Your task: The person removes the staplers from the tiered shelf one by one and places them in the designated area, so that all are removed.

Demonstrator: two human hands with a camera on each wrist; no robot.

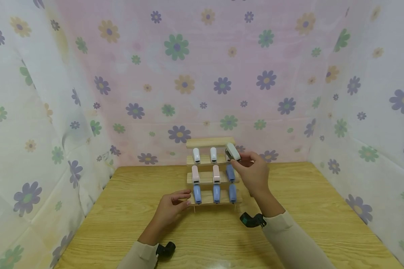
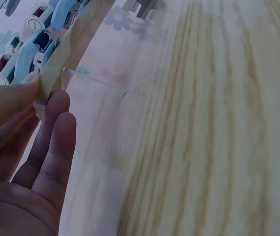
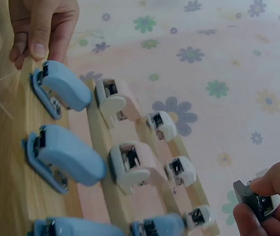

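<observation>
A tiered wooden rack (image 1: pixel 210 142) with clear supports holds small staplers in rows. My left hand (image 1: pixel 171 207) pinches the left end of its lowest shelf (image 2: pixel 51 78), with fingers on both faces of the board. Raised beside the rack's upper right, my right hand (image 1: pixel 256 173) grips a pale green stapler (image 1: pixel 233 151) by thumb and fingers; its dark grey side (image 3: pixel 250 199) faces the right wrist view. Blue staplers (image 1: pixel 216 193) line the lowest shelf. Above them sit two pink staplers (image 1: pixel 195 174) and one blue stapler (image 1: pixel 230 173). White staplers (image 1: pixel 213 154) stand on the tier over those, the right one partly hidden.
The rack stands on a wood-grain table (image 1: pixel 138 183) near its back edge. Flower-print cloth (image 1: pixel 202 74) hangs behind and along both sides. Black wrist devices (image 1: pixel 252 219) are worn at both sleeves.
</observation>
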